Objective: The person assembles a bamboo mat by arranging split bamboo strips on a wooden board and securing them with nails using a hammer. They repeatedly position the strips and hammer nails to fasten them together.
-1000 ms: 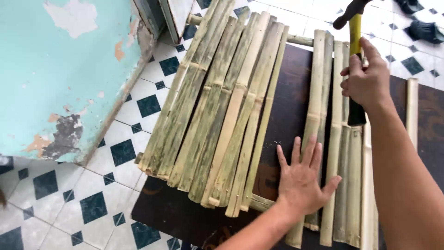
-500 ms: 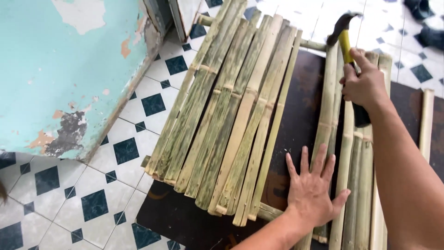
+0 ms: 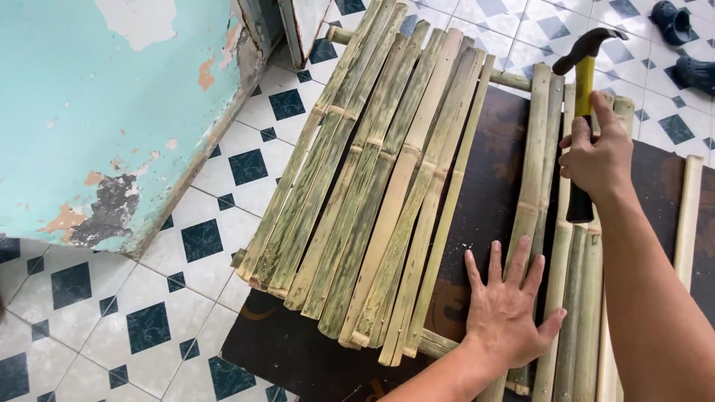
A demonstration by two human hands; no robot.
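The hammer [image 3: 582, 112] is gripped tight in the right hand [image 3: 596, 160], raised over the bamboo slats [image 3: 555, 246] near the dark board's [image 3: 491, 186] right edge. The left hand [image 3: 510, 313] lies flat, fingers spread wide, on those slats. A stray blow could hit its fingers, since they rest just beside the strike line.

Your left hand [image 3: 510, 309] lies flat, palm down, fingers spread and pointing away from you, its forearm entering from the lower edge. Your right hand [image 3: 596, 160] is closed in a fist around the hammer [image 3: 583, 112] handle, thumb wrapped over, knuckles facing left. It sits beyond and to the right of your left hand, its forearm running down to the lower right corner.
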